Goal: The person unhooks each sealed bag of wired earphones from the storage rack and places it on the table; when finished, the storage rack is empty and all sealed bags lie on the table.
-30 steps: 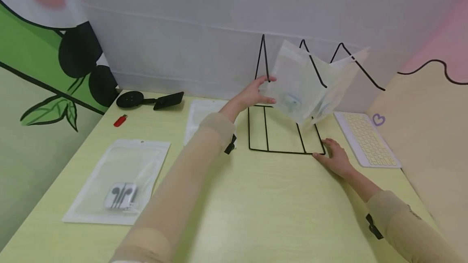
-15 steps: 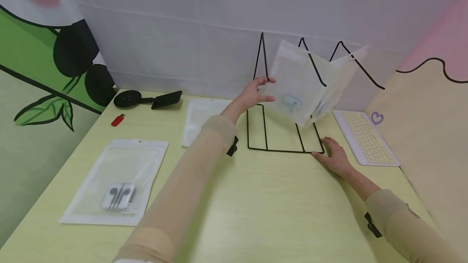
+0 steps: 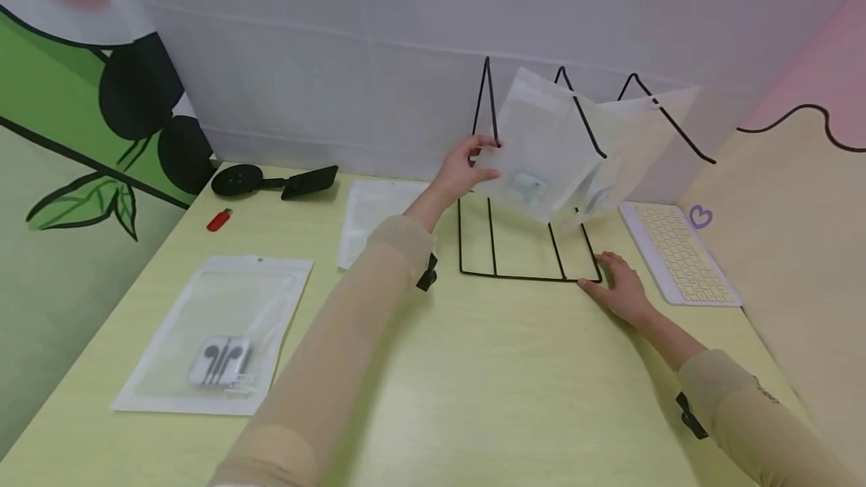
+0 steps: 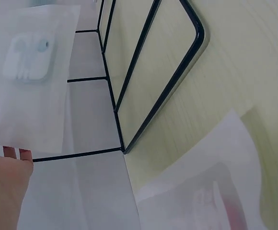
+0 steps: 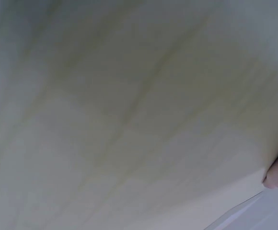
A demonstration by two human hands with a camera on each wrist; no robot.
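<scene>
While the left hand point(image 3: 455, 171) pinches a bag point(image 3: 537, 130) at its nine o'clock edge, fingertips hidden behind, the right hand point(image 3: 621, 291) touches the rack's point(image 3: 521, 277) five o'clock corner, its grip unclear. The bag tilts within the rack beside a second bag point(image 3: 649, 149), contents blurry. A sleeve point(image 3: 331, 352) partly hides a third bag point(image 3: 375, 201) at the rack's nine o'clock.

A pale wood-grained table point(image 3: 507, 374) meets a creased greyish backdrop point(image 3: 304, 81) between cartoon-printed side walls point(image 3: 47, 119).
</scene>
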